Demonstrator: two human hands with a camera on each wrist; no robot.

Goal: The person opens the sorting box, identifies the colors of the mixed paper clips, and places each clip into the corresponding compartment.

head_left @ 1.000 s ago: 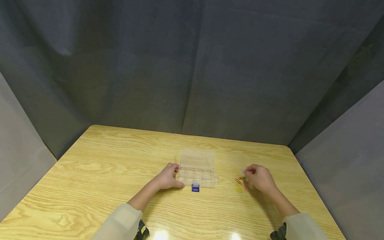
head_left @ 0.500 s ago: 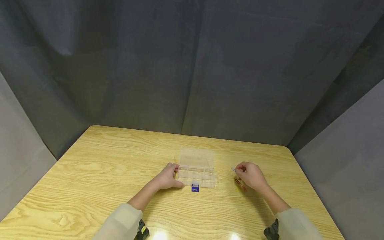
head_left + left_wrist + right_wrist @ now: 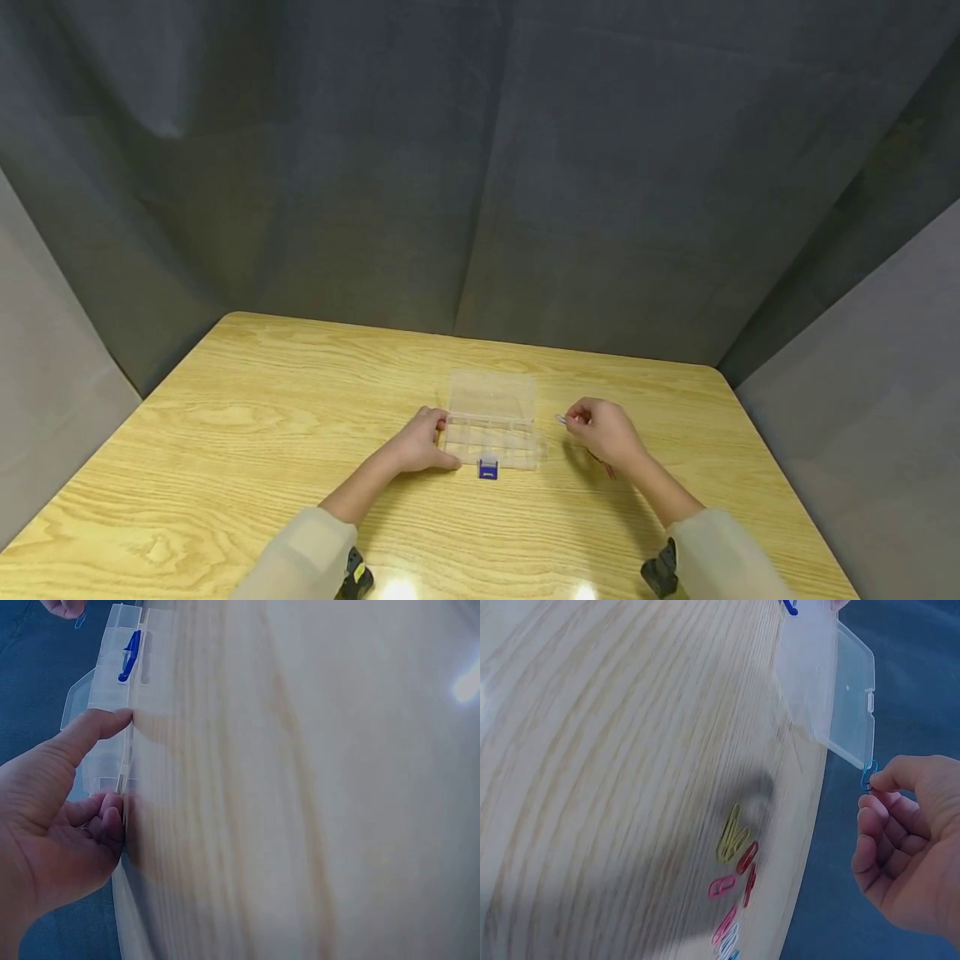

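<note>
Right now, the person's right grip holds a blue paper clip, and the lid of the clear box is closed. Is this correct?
Not quite: the lid of the clear box is open, folded back, as the head view shows. The right grip does hold a blue paper clip.

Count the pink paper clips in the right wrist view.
2 visible: one pink clip on the table beside the red clips, another pink clip by the white clips. More may lie out of frame.

Head view high, forward-down; wrist views close, clear box (image 3: pixel 810 667) in both.
</note>
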